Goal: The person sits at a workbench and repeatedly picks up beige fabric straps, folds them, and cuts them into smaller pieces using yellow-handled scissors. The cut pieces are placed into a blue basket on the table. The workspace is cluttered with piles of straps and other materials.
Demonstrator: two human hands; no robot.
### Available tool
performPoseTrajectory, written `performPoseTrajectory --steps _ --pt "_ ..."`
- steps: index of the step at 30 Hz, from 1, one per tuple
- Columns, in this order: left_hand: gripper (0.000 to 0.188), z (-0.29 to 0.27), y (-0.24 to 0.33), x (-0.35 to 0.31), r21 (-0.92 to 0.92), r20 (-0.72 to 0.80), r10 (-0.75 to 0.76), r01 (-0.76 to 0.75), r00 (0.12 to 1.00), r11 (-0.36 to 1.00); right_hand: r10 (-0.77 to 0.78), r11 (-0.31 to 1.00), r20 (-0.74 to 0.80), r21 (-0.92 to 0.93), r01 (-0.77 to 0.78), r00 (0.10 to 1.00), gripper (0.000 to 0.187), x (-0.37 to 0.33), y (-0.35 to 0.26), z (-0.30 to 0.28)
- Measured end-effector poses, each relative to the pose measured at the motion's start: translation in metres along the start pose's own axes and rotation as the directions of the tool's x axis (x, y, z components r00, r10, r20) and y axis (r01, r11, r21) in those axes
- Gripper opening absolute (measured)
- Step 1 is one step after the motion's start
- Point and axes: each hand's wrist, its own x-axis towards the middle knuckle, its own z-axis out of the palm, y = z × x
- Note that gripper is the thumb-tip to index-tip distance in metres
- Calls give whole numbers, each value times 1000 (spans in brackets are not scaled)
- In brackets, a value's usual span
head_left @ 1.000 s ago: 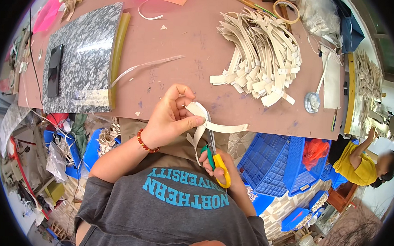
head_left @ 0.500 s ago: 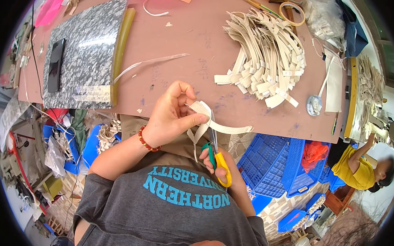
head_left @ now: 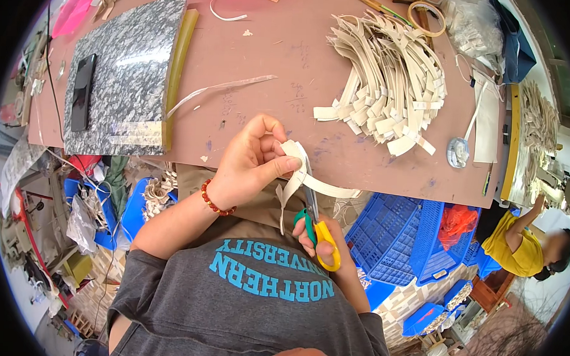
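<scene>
My left hand (head_left: 253, 157), with a beaded bracelet at the wrist, pinches a cream fabric strap (head_left: 326, 188) between thumb and fingers just off the table's near edge. One end of the strap curves away to the right and a thin tail hangs below. In my right hand (head_left: 320, 240) is a pair of scissors (head_left: 327, 243) with a yellow and a green handle. Their blades point up and lie against the strap near my left thumb; whether they are parted is hard to see. A heap of similar cream straps (head_left: 391, 87) lies farther right on the table.
On the brown table (head_left: 259, 43), a speckled stone slab (head_left: 127, 75) carries a black phone (head_left: 82, 93). A roll of tape (head_left: 426, 19) and a small clear dish (head_left: 457, 152) are to the right. Blue crates (head_left: 384, 236) stand below the edge. A person in yellow (head_left: 517, 245) works at far right.
The scissors have moved slightly up along the strap, their blades now closer to its folded top. The view has shifted a little; my left hand keeps its pinch.
</scene>
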Motion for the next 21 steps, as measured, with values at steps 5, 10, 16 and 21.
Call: performPoseTrajectory --steps 5,10,16,21 --pt "30 -1 -2 0 12 6 25 -25 1000 1000 36 998 23 58 -37 999 84 0 -4 4" --pt "28 0 -1 0 1 -1 28 -28 1000 1000 12 998 23 58 -14 1000 88 1 -2 6" --pt "30 -3 3 1 20 12 -9 9 1000 1000 23 1000 30 -6 -23 999 74 -2 0 -1" --pt "31 -8 9 2 89 56 -68 63 996 994 38 999 46 -7 -38 998 57 -4 2 -8"
